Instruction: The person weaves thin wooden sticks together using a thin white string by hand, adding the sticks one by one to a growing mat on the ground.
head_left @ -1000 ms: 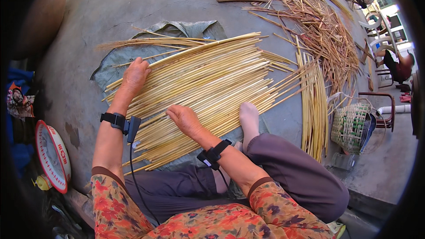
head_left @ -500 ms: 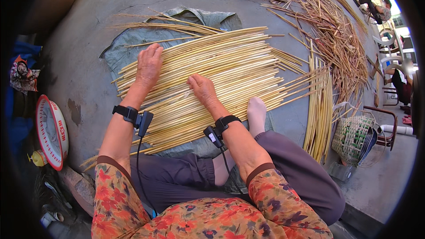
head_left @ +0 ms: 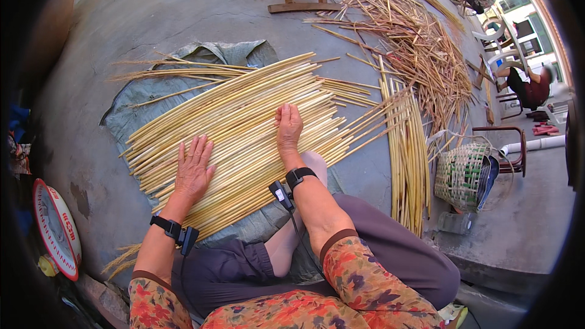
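A row of pale yellow stalks [head_left: 241, 140] lies side by side in front of me, slanting up to the right. My left hand [head_left: 194, 173] rests flat on the near left part of the row, fingers stretched out. Farther right, my right hand [head_left: 289, 128] is closed in a pinch over the stalks; whatever its fingertips hold, if anything, is too small to make out. Beneath the row spreads a grey-green tarp [head_left: 122, 106]. Several loose stalks with feathery ends [head_left: 201, 73] lie along its far edge. My foot [head_left: 315, 164] presses near the row's right side.
A bundle of stalks [head_left: 407, 164] lies to the right, below a heap of brown husks [head_left: 426, 55]. Beyond it stands a woven basket [head_left: 457, 176]. A wooden frame [head_left: 304, 7] lies at the back, a red-rimmed basin [head_left: 66, 225] at left. People [head_left: 536, 88] sit far right.
My left hand has come down from the far edge of the row and flattened on the stalks. The right hand has shifted rightward along them. The whole view has turned somewhat.
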`<state>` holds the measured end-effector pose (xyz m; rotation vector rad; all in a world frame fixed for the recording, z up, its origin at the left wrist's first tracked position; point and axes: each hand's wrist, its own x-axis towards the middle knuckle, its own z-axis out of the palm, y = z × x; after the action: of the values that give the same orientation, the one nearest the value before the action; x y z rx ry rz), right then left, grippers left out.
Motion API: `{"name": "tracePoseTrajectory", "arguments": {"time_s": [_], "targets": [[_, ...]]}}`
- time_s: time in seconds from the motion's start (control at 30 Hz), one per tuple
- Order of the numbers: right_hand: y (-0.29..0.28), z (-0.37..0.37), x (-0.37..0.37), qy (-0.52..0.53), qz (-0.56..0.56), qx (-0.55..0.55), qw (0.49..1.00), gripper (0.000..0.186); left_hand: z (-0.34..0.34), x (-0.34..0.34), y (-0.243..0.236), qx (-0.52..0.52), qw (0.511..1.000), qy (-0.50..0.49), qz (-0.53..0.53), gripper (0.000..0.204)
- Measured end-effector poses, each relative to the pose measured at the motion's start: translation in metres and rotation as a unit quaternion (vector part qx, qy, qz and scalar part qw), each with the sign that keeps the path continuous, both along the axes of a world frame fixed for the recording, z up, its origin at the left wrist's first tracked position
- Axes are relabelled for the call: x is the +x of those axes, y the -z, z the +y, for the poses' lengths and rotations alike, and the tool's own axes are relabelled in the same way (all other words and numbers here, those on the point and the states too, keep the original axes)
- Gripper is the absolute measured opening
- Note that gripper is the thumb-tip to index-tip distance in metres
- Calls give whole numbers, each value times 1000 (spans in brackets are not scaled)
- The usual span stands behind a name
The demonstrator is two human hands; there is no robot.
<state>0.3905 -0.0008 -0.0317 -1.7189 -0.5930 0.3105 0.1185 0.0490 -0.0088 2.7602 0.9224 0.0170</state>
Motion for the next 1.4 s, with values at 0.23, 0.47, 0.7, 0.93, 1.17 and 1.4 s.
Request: {"name": "tracePoseTrajectory", "arguments": {"time_s": [0.23,0.47,0.7,0.93,1.17,1.4], "targets": [[-13,13,15,-48,-93,-234,967,33,-2,-1,-5,0,1000,4,-2,64],[-6,-8,2,29,-186,-62,980,28,-2,0,3,36,999,-7,-9,64],[7,-1,25,-36,-209,-195,957,30,-4,0,3,32,999,-8,-1,61],[-46,-40,-23,-57,241,42,968,28,11,-26,-20,-31,973,-28,-228,36],[-70,-66,-142,-292,330,-50,896,21,-2,-89,-44,-91,961,-161,-205,12],[-63,-86,-171,-363,344,-160,851,27,-21,-86,-18,-17,970,-199,-140,19]]}}
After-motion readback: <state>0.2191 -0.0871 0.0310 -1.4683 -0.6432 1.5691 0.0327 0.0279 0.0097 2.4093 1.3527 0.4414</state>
